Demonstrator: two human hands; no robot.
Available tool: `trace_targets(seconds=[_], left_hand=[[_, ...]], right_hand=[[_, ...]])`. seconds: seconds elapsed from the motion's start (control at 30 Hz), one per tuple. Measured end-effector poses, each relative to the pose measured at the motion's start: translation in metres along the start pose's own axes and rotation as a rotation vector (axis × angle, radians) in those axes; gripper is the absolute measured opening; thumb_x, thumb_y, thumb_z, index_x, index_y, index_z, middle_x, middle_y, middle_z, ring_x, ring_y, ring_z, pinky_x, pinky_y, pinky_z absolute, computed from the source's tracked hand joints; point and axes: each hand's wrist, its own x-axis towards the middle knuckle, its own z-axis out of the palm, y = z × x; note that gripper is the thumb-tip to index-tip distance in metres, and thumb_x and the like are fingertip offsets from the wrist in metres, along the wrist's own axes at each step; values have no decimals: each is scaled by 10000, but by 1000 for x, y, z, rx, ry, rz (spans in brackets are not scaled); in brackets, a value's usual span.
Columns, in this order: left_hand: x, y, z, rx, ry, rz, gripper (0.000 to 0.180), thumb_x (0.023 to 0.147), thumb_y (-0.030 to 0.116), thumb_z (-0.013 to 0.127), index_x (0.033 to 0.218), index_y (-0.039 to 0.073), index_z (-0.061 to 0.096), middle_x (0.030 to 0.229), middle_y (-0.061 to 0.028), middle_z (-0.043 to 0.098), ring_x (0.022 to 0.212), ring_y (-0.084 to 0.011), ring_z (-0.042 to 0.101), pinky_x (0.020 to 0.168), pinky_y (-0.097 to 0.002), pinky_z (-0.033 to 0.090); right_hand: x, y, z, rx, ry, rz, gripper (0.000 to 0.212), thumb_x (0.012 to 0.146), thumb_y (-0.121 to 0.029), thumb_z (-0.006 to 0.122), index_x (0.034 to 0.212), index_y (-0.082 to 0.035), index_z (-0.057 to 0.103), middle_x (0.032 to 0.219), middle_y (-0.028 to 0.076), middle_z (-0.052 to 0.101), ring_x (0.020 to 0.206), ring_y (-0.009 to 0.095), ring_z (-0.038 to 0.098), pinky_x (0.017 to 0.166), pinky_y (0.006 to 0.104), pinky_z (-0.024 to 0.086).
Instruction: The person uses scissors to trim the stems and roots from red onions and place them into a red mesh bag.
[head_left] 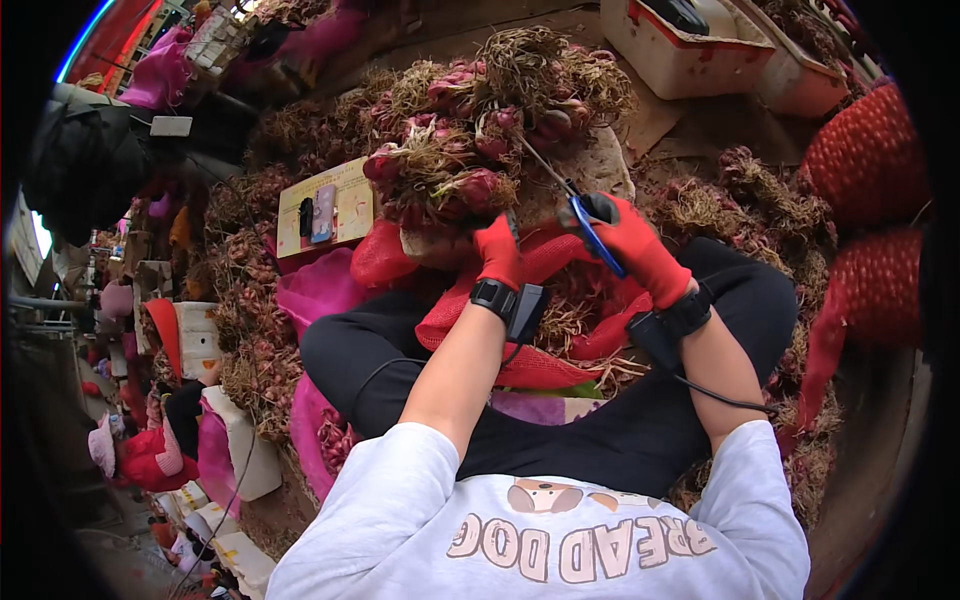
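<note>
My right hand [630, 245], in a red glove with dark fingertips, is closed round blue-handled scissors [597, 237]. Their metal blade points up and left toward a heap of red shallots [478, 188] with dry, straw-coloured roots and tops. At the heap's near edge is my left hand [500, 252], gloved the same way. Its fingers are curled against the shallots, and what they pinch is hidden. The heap rests on a pale, worn foam block [612, 165] in front of my crossed legs. Red netting [545, 368] lies in my lap beneath both hands.
A cardboard box [350, 190] with a phone [323, 213] on it stands left of the heap. Foam boxes [690, 60] sit at the far right, above full red net sacks [865, 155]. Loose shallots surround me. Another person [150, 450] is at the left.
</note>
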Motion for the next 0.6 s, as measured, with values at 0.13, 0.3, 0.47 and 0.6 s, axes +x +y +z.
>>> trace_targets(seconds=[0.13, 0.3, 0.47, 0.6], left_hand=[[41, -9, 41, -453, 244, -155, 282, 831, 194, 630, 1092, 89, 604, 1011, -42, 624, 868, -162, 599, 744, -306, 499], [53, 3, 32, -676, 305, -114, 306, 852, 256, 621, 1115, 100, 616, 1110, -32, 619, 959, -167, 590, 793, -311, 502], [66, 11, -31, -869, 252, -87, 224, 768, 229, 722, 925, 119, 604, 899, 7, 609, 780, -168, 580, 721, -299, 526], [-8, 24, 24, -782, 98, -2, 142, 886, 229, 632, 849, 119, 550, 777, 27, 541, 685, -96, 526, 646, -261, 528]], right_hand=[[-8, -11, 9, 160, -17, -50, 199, 852, -161, 631, 1012, -44, 606, 826, -24, 606, 682, 29, 511, 616, 203, 429], [-11, 1, -3, 105, 99, -110, 277, 808, -238, 699, 920, 3, 619, 795, 10, 608, 737, 58, 521, 662, 243, 431], [-19, -30, 7, 195, 14, -127, 286, 791, -249, 716, 899, -4, 616, 774, 3, 607, 722, 59, 524, 640, 244, 424], [-21, -17, -3, -34, 50, -156, 185, 854, -208, 635, 937, -43, 625, 730, -47, 548, 644, 18, 445, 562, 191, 354]])
